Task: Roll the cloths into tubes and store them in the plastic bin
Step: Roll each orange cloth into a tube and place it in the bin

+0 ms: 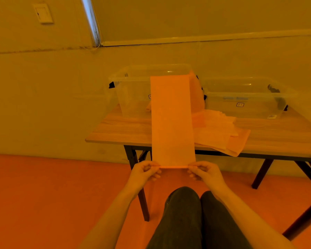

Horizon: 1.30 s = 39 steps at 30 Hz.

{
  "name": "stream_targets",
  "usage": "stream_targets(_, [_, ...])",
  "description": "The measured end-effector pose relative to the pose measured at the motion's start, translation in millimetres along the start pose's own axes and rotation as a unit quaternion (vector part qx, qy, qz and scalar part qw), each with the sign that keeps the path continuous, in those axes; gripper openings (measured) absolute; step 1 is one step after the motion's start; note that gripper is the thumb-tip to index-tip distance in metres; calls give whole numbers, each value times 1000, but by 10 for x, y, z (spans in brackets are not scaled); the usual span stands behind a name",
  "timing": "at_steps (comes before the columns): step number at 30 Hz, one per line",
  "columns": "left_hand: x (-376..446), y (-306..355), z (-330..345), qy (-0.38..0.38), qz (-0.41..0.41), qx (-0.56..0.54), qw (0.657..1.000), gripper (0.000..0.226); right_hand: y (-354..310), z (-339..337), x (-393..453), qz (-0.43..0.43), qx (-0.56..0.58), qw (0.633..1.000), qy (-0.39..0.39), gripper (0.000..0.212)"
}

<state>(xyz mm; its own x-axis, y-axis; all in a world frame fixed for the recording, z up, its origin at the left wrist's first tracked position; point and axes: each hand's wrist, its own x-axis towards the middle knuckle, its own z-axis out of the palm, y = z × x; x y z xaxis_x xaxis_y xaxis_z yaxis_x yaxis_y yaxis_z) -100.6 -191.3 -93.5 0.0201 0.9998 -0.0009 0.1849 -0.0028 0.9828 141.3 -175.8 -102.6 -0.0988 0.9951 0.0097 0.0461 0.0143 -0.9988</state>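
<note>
I hold a long folded cloth [172, 121] stretched out in front of me, its near short edge pinched between my two hands. My left hand [144, 173] grips the left corner, fingers curled round a thin first turn of fabric; my right hand [205, 172] grips the right corner the same way. The narrow rolled lip runs straight between them, from 9 to 3 o'clock.

The cloth's long axis runs away from me toward 12 o'clock, so the roll has to travel that way, up the strip and away from my knees. Both hands sit equally near the edge, so neither leads.

Beyond the far end of the cloth, at 12 o'clock, stands the left plastic bin [133, 90] on the bench [115, 132], with what looks like some cloth already inside. A second bin [248, 97] stands at about 1 o'clock, and a pile of unrolled cloths [217, 133] lies on the bench in front of it, hanging over the near edge.
</note>
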Motion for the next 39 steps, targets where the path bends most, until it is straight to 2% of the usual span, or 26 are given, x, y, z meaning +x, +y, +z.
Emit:
stream_targets(6, [36,11,26,11,7,31,999,12,-2,14,27,-5,-2,1000,16,11])
stream_targets(12, [36,36,28,0,20,57,998,13,-26,4,21,-5,-12,1000,-1,14])
stream_targets(20, [11,38,5,-3,15,54,998,14,-34,-23,15,-3,-17,1000,-3,15])
stream_targets(28, [42,51,40,3,10,15,1000,12,-29,2,42,-8,30,999,13,15])
stream_targets(39, [31,59,24,-8,16,16,1000,14,-29,-10,39,-13,11,1000,-1,15])
